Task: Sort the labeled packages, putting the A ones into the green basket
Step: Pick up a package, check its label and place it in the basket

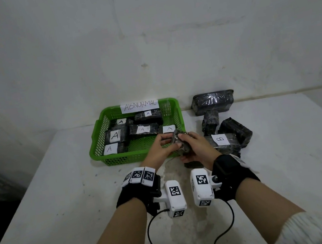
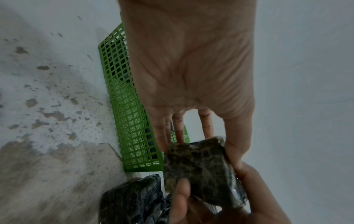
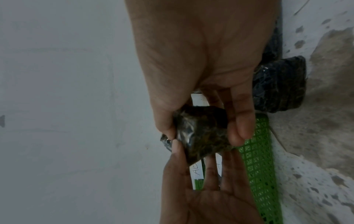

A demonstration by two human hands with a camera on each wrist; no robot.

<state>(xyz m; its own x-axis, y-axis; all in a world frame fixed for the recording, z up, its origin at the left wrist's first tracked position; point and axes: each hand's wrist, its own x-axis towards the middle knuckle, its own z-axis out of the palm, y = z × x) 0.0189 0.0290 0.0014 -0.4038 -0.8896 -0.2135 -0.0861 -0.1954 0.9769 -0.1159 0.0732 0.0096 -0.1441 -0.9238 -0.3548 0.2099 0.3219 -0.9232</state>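
A small black-wrapped package (image 1: pixel 176 140) is held in both hands above the near right corner of the green basket (image 1: pixel 97 151). My left hand (image 1: pixel 170 141) pinches its left side and my right hand (image 1: pixel 185 145) grips its right side. No label shows on it in any view. In the left wrist view the package (image 2: pixel 197 166) sits between the left hand's (image 2: pixel 199 145) fingers and thumb. In the right wrist view the right hand (image 3: pixel 203 131) clasps the package (image 3: pixel 206 142). The basket holds several packages labeled A (image 1: pixel 115 135).
A sign reading ABNORMAL (image 1: pixel 139 105) is fixed to the basket's far wall. Right of the basket lies a pile of black packages (image 1: pixel 213 102), one labeled B (image 1: pixel 220 140). The white table (image 1: pixel 63 200) meets the wall behind. Cables hang from both wrist cameras.
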